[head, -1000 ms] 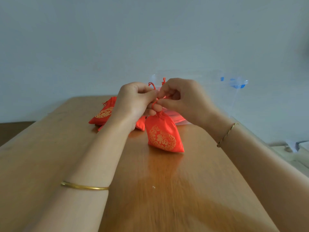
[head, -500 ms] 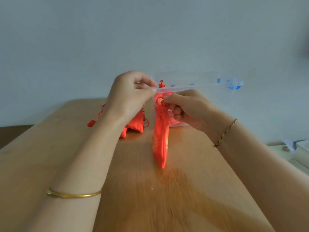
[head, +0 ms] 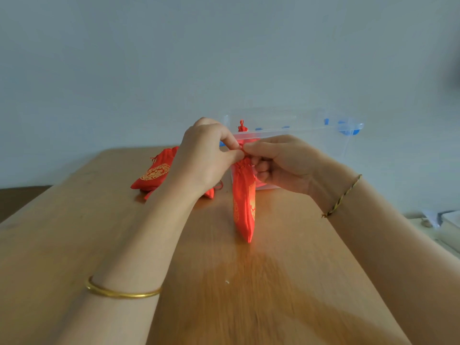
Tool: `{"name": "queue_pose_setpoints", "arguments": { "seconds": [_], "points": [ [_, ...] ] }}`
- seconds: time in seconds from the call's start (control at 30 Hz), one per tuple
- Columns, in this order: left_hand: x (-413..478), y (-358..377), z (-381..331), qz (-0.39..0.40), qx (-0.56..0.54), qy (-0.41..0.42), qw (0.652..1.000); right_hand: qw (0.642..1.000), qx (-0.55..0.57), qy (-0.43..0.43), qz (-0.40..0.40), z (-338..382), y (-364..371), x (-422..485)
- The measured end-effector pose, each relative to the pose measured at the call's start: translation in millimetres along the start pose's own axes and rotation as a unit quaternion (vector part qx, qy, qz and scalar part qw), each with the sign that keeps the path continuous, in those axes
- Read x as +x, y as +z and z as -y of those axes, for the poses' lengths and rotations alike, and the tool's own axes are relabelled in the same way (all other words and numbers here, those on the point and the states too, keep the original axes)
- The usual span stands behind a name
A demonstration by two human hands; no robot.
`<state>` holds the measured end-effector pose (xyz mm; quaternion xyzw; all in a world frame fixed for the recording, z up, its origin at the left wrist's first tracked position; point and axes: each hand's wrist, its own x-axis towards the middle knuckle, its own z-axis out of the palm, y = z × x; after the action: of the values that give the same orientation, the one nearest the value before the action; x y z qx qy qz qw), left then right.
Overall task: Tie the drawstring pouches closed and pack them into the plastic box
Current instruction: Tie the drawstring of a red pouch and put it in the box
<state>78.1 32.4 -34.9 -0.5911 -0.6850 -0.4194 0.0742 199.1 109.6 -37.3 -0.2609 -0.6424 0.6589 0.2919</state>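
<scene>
A red drawstring pouch (head: 244, 207) with gold print hangs edge-on just above the wooden table (head: 74, 232), its neck gathered. My left hand (head: 206, 158) and my right hand (head: 281, 163) meet above that neck and pinch its red drawstring between thumb and fingers. Behind my hands stands the clear plastic box (head: 323, 135) with blue latches; a red pouch top (head: 242, 126) pokes up inside it. More red pouches (head: 155, 173) lie on the table behind my left wrist, partly hidden by it.
The table ends at a pale wall behind the box. Off the table's right edge sits a white object (head: 445, 222) on a lower surface.
The pouch has turned from face-on to edge-on and hangs lower from its string. My hands parted slightly, then came back together above its neck.
</scene>
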Motion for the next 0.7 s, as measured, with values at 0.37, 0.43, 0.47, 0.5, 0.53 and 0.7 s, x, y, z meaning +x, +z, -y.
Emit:
{"name": "queue_pose_setpoints", "arguments": {
  "seconds": [0.37, 0.43, 0.47, 0.5, 0.53, 0.7],
  "points": [
    [1.1, 13.8, 17.7, -0.015, -0.044, -0.058, 0.997, 0.968, -0.253, 0.005, -0.007, -2.2, -18.7, -6.1],
    [3.1, 14.2, 23.3, -0.016, -0.096, -0.088, 0.991, 0.96, -0.278, 0.008, 0.015, -4.5, -22.6, -5.3],
    [4.1, 14.1, 26.5, -0.02, -0.122, -0.106, 0.987, 0.955, -0.295, 0.007, 0.037, -7.3, -24.4, -4.5],
    [5.0, 13.7, 29.2, -0.025, -0.152, -0.123, 0.98, 0.948, -0.311, 0.008, 0.058, -9.5, -22.6, -5.4],
    [5.3, 13.5, 30.7, -0.031, -0.181, -0.136, 0.974, 0.945, -0.319, 0.011, 0.077, -12.8, -19.6, -5.3],
    [9.4, 12.6, 28.9, -0.022, -0.331, -0.202, 0.921, 0.95, -0.303, -0.011, 0.069, -13.5, -10.2, -1.7]
  ]
}}
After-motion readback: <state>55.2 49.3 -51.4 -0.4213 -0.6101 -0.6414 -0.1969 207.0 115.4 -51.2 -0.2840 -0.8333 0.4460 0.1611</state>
